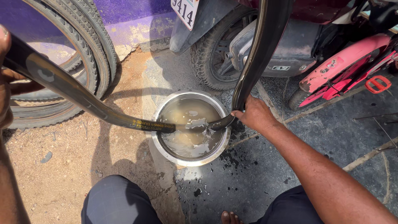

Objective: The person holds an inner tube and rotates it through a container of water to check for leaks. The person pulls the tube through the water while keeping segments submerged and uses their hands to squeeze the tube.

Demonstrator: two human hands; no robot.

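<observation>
Black inner tube stretched as one long sagging band across the steel basin of murky water, lowest stretch dipped under the surface at the basin's middle. Long axis running from up-left of the basin, down through the water, then bending sharply at the basin's right rim and climbing straight up out of view.

Right hand just outside the basin's right rim, closed around the tube at that bend, knuckles up, forearm slanting away to the lower right. Left hand well off to the basin's left at the picture's edge, mostly cut off; seems to grip the tube's upper-left end, though the fingers cannot be made out for certain. Right hand much the nearer to the water.

Beyond the basin, close behind: scooter rear wheel. Up-left of the basin: stacked bicycle tyres against a purple wall. Right of the basin and beyond: pink bicycle frame. Nearer than the basin: the person's knees and a bare toe, wet splashes on dark pavement. Left of the basin, sandy ground with open room.
</observation>
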